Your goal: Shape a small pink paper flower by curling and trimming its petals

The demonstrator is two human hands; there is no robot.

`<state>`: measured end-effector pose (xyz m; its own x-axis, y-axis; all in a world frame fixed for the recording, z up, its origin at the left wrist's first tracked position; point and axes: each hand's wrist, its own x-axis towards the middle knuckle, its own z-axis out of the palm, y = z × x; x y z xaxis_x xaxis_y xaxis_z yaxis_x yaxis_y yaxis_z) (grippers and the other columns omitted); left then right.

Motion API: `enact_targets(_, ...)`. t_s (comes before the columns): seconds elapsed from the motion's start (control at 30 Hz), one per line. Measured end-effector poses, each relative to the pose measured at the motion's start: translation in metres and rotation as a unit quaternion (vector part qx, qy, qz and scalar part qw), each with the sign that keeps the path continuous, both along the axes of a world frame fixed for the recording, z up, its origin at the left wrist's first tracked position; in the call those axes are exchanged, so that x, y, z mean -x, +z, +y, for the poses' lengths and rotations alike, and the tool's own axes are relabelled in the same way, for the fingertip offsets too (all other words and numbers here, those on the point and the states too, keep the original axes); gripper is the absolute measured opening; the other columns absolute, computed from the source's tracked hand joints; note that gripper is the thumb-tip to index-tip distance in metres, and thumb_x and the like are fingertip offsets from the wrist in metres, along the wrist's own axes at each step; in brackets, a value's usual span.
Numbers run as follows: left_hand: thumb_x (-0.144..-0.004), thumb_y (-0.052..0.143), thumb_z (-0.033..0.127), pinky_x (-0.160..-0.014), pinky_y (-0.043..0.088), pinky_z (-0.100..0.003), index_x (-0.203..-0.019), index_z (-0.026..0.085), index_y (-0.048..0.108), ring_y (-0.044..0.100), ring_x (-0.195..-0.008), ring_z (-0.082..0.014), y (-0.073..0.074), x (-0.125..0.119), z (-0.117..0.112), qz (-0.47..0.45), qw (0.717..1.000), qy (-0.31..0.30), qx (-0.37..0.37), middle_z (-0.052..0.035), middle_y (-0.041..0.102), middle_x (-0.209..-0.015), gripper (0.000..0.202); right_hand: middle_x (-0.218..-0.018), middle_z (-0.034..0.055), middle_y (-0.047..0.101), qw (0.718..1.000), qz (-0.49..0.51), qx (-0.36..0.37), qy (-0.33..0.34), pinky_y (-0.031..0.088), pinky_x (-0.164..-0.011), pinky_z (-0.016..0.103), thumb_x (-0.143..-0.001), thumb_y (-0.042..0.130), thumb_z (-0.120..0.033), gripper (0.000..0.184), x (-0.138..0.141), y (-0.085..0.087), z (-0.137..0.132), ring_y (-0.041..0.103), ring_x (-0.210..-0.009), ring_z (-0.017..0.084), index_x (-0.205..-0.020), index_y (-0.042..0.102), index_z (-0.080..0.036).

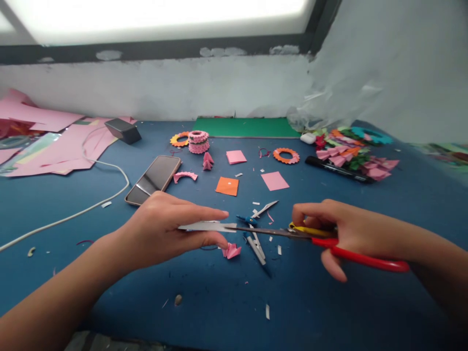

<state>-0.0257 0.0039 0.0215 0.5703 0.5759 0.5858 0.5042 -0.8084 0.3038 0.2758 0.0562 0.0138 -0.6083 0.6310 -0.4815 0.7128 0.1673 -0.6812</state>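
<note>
Between the thumb and fingers of my left hand [164,234] is a narrow whitish strip of paper [208,226], seen nearly edge-on. My right hand [351,234] grips scissors [358,256] with red and yellow handles. Their blades point left, and the tips meet the strip's right end. Below the blades lies a compass [256,243] with a blue joint and pale metal legs. A folded pink paper piece [231,250] rests just under my left fingertips. White paper snippets [280,250] are scattered around on the blue table [310,312].
A phone [155,179], a white cable [109,195] and a black adapter [123,130] lie left. Pink sheets [66,141] spread behind them. Orange [227,186] and pink squares [275,181] sit mid-table. Folded paper pieces [347,151] and a black marker [340,169] are back right.
</note>
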Motion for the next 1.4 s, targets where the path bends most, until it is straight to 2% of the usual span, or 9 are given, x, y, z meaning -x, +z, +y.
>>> enact_targets(0.2,-0.072,0.073,0.033,-0.037,0.035,-0.020,-0.085,0.024,0.071,0.037,-0.034,-0.0055,0.011,0.008,-0.002,-0.026,0.987,0.155,-0.046,0.0052,0.065,-0.051,0.016,-0.051,-0.0113,0.045,0.998,0.006,-0.014,-0.054,0.024,-0.045,0.021,-0.058,0.069,-0.019,0.033,-0.015,-0.002,0.014,0.034,-0.050,0.009,-0.077,0.043,-0.023)
enact_targets(0.3,-0.074,0.070,0.029,-0.035,0.031,-0.020,-0.083,0.021,0.070,0.038,-0.035,-0.0053,0.011,0.005,-0.005,-0.030,0.987,0.156,0.017,0.0043,0.064,-0.054,0.012,-0.050,-0.0117,0.047,0.998,0.025,-0.023,-0.053,0.025,-0.047,0.021,-0.058,0.064,-0.014,0.031,-0.010,-0.003,0.012,0.035,-0.050,0.009,-0.077,0.041,-0.023)
enact_targets(0.47,-0.087,0.044,0.018,-0.037,0.023,-0.022,-0.092,0.020,0.067,0.029,-0.040,-0.0083,0.004,-0.003,-0.008,-0.126,0.965,0.156,0.167,0.0073,0.036,-0.046,0.024,-0.053,-0.0117,0.048,0.997,0.022,-0.065,-0.031,0.024,-0.047,0.023,-0.058,0.066,-0.013,0.033,0.003,-0.004,0.001,0.037,-0.052,0.009,-0.076,0.039,-0.023)
enact_targets(0.53,-0.088,0.041,0.016,-0.041,0.027,-0.022,-0.096,0.021,0.066,0.031,-0.045,-0.0093,0.003,-0.005,-0.009,-0.171,0.953,0.152,0.198,0.0065,0.032,-0.052,0.027,-0.053,-0.0121,0.048,0.996,0.027,-0.083,-0.032,0.025,-0.047,0.023,-0.058,0.066,-0.013,0.036,0.006,-0.004,-0.003,0.035,-0.052,0.009,-0.077,0.038,-0.024)
enact_targets(0.67,-0.089,0.043,0.014,-0.053,0.038,-0.020,-0.108,0.021,0.060,0.045,-0.058,-0.0088,0.000,-0.007,-0.007,-0.217,0.938,0.130,0.238,0.0044,0.046,-0.064,0.027,-0.051,-0.0127,0.047,0.994,0.019,-0.095,-0.044,0.027,-0.046,0.022,-0.059,0.067,-0.016,0.037,0.012,-0.004,-0.005,0.034,-0.051,0.010,-0.079,0.037,-0.024)
enact_targets(0.87,-0.089,0.049,0.015,-0.064,0.048,-0.016,-0.115,0.021,0.056,0.057,-0.070,-0.0071,-0.005,-0.011,-0.006,-0.242,0.928,0.119,0.258,0.0023,0.059,-0.078,0.027,-0.050,-0.0121,0.043,0.981,0.022,-0.186,-0.056,0.024,-0.045,0.022,-0.057,0.074,-0.022,0.044,0.012,-0.009,-0.003,0.033,-0.050,0.010,-0.082,0.038,-0.025)
enact_targets(1.0,-0.087,0.056,0.017,-0.075,0.051,-0.018,-0.115,0.022,0.055,0.063,-0.079,-0.0088,-0.010,-0.015,-0.005,-0.263,0.919,0.113,0.270,0.0013,0.064,-0.083,0.029,-0.052,-0.0109,0.042,0.963,0.015,-0.262,-0.056,0.027,-0.044,0.022,-0.050,0.082,-0.041,0.055,0.012,-0.012,-0.001,0.032,-0.049,0.010,-0.082,0.040,-0.024)
enact_targets(1.17,-0.083,0.062,0.018,-0.079,0.052,-0.019,-0.113,0.023,0.056,0.066,-0.082,-0.0100,-0.014,-0.018,-0.004,-0.285,0.912,0.119,0.269,0.0020,0.067,-0.081,0.031,-0.060,-0.0069,0.048,0.927,0.008,-0.367,-0.077,0.033,-0.047,0.026,-0.056,0.074,-0.054,0.056,0.009,-0.016,0.003,0.039,-0.050,0.012,-0.085,0.038,-0.024)
enact_targets(1.4,-0.082,0.063,0.017,-0.084,0.052,-0.020,-0.118,0.025,0.053,0.067,-0.088,-0.0105,-0.017,-0.019,-0.006,-0.266,0.915,0.109,0.281,0.0019,0.073,-0.088,0.039,-0.059,-0.0052,0.049,0.925,-0.003,-0.373,-0.076,0.037,-0.046,0.029,-0.051,0.074,-0.061,0.060,0.003,-0.013,0.004,0.046,-0.050,0.016,-0.084,0.039,-0.025)
